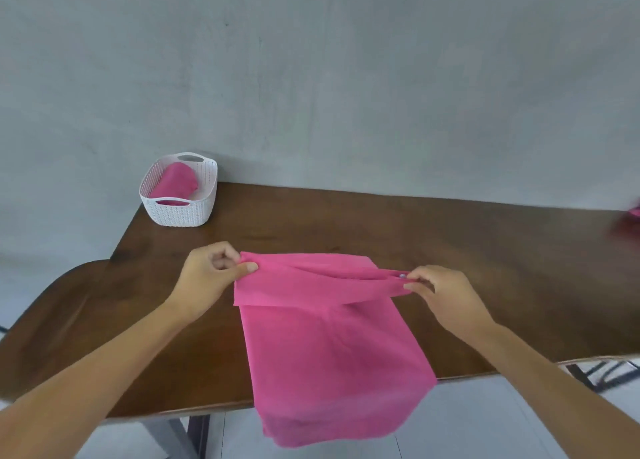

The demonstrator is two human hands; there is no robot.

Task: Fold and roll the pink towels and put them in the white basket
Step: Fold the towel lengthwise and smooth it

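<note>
At the table's [415, 223] far right edge we see something pink [635, 213], cut off by the frame and too blurred to name. The white basket's [180, 213] wall hides the rolled towel's [176, 180] lower part. We cannot identify the tiny speck [401, 276] on the pink towel [329, 337] beside the right hand [446, 296].

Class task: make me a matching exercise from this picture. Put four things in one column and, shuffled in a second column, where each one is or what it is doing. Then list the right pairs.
Column A
1. basket
2. rolled towel
3. open towel
4. left hand

Column B
a. lies in the basket
b. pinches the open towel's edge
c. stands on the far left corner of the table
d. hangs over the table's near edge

Pairs: 1-c, 2-a, 3-d, 4-b
</note>
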